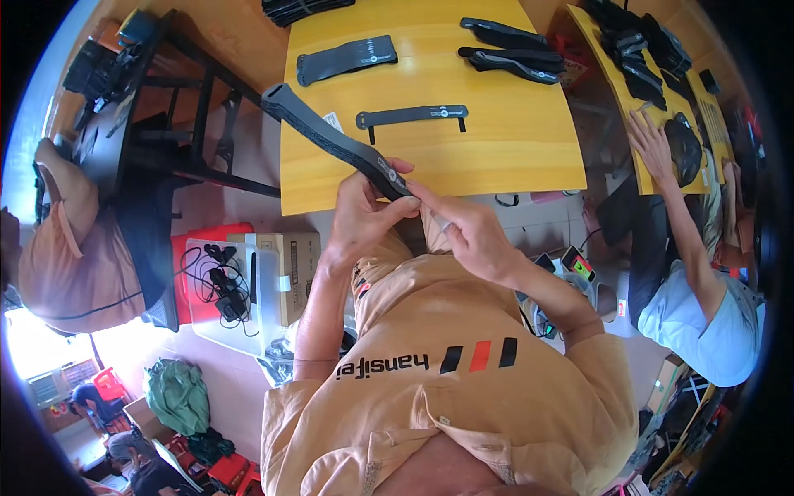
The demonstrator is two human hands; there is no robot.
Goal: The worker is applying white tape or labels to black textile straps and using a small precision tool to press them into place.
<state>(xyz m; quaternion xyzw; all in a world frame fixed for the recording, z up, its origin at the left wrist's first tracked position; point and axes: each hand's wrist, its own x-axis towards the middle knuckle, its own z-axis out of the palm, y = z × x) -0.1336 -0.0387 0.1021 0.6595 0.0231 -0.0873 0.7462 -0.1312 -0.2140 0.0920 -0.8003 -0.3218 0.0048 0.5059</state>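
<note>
A yellow table point(496, 157) lies beyond my fingers. A long black strap point(331, 136) runs up and left from them. My left hand point(364, 217) and right hand point(467, 231) both pinch its near end.

- The person wears a tan, short-sleeved shirt with a collar.
- A dark line of lettering runs across the chest, beside three slanted bars: black, red, black.
- The left hand point(361, 217) and the right hand point(468, 233) are bare, with no gloves.
- Both forearms are uncovered below the sleeves.
</note>
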